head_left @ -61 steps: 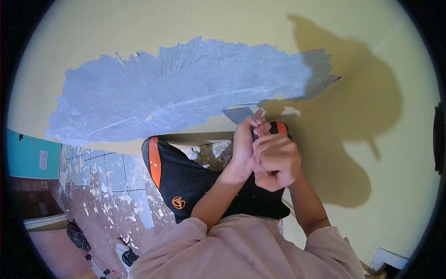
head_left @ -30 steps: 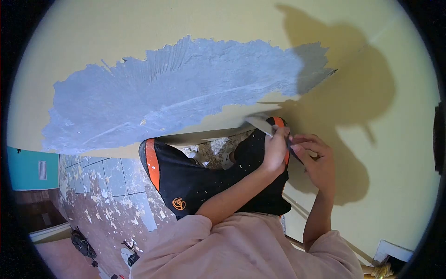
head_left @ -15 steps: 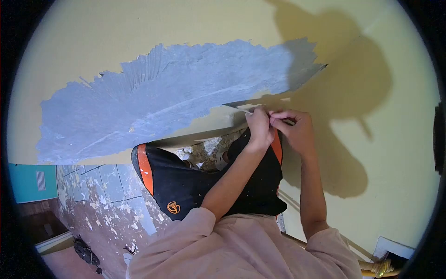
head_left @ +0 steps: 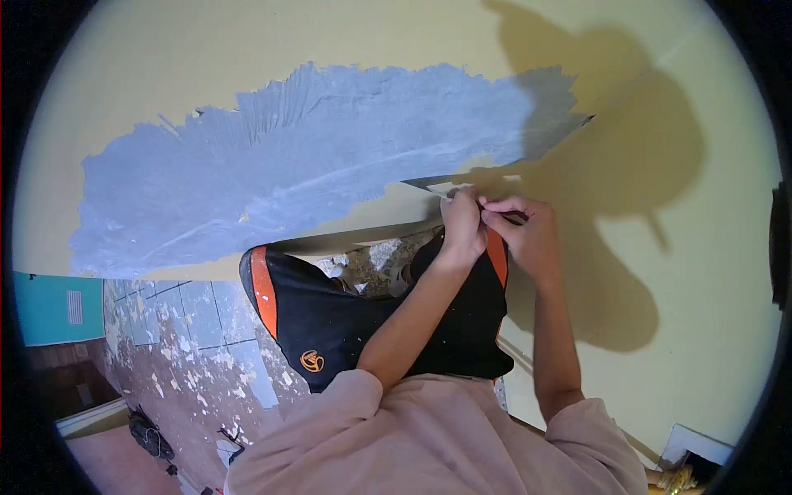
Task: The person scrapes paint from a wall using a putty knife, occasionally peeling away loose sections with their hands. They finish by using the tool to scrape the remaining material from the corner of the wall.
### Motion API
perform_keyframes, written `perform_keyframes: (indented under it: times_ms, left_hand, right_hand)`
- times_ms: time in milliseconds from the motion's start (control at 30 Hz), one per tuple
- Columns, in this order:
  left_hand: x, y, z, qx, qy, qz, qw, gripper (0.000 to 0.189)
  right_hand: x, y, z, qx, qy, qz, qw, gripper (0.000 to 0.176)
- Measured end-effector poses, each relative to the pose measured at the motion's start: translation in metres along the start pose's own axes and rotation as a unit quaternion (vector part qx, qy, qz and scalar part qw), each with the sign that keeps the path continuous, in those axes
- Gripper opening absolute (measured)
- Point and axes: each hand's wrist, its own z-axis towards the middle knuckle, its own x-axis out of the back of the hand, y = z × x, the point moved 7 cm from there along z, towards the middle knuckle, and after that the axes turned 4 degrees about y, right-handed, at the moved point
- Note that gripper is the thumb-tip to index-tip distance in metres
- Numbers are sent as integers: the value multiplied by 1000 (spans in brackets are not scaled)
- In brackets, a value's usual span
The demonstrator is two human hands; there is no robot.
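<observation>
My left hand [head_left: 464, 224] is closed around the handle of a scraper [head_left: 431, 190], whose pale blade points left toward the wall. Beside it on the right, my right hand [head_left: 521, 231] has thumb and index finger pinched together close to the left hand; what lies between them is too small to name. Above and left of both hands, a large grey-blue bare patch [head_left: 313, 157] with ragged edges shows in the yellow wall [head_left: 701, 305]. The blade's tip is near the lower edge of this patch.
My knees in black trousers [head_left: 363, 322] are bent below the hands. White flakes lie on the worn floor [head_left: 190, 363]. A teal panel [head_left: 49, 309] is at the far left, a dark bundle [head_left: 151, 435] at the lower left, and a wall opening [head_left: 701, 462] at the lower right.
The view has shifted slightly, so the patch appears a little further right and the floor slightly higher. Both hands keep nearly the same pose.
</observation>
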Motion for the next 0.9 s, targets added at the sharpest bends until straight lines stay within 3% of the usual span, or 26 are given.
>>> perform_keyframes:
  times_ms: [67,133,167,200,267,367,467,600,633,667,700,833,900]
  left_hand:
    - [-9,-3,-12,0,-3,-3,1000,12]
    - [-31,18,-50,-13,65,33,997,14]
    - [-20,11,-32,15,30,27,999,11]
    - [-3,4,-16,26,48,-43,998,8]
    - [12,-11,5,16,17,-15,1000,6]
    - [-24,19,-44,-4,60,6,998,7]
    - [-6,17,-17,-9,31,-26,999,7]
    - [-27,24,-42,19,45,-22,999,11]
    - [-18,24,-30,-16,-11,-33,999,11]
    - [-11,26,-22,2,-17,-13,1000,11]
    - [-6,18,-20,18,10,-16,1000,12]
    - [-26,31,-46,20,43,-23,999,14]
    - [-17,26,-43,14,35,-30,999,14]
  right_hand:
    - [0,-1,5,-13,-30,8,999,13]
    - [12,-17,-11,-15,29,52,998,13]
    - [5,-26,-9,57,42,-27,997,13]
    - [4,-23,-7,49,38,-29,998,13]
    - [-5,-15,3,11,-30,-38,999,13]
    - [-4,-35,-7,56,18,-20,998,14]
    - [-11,-28,-4,56,14,-47,997,15]
    - [-3,-42,-4,54,-5,-23,998,15]
    - [-13,-34,-1,50,7,-37,998,15]
    - [-17,-29,-2,44,18,-51,998,15]
    - [-14,-26,4,19,-20,-33,999,14]
    - [-5,-43,-4,42,16,4,999,14]
    - [-22,-38,-3,48,3,-73,996,16]
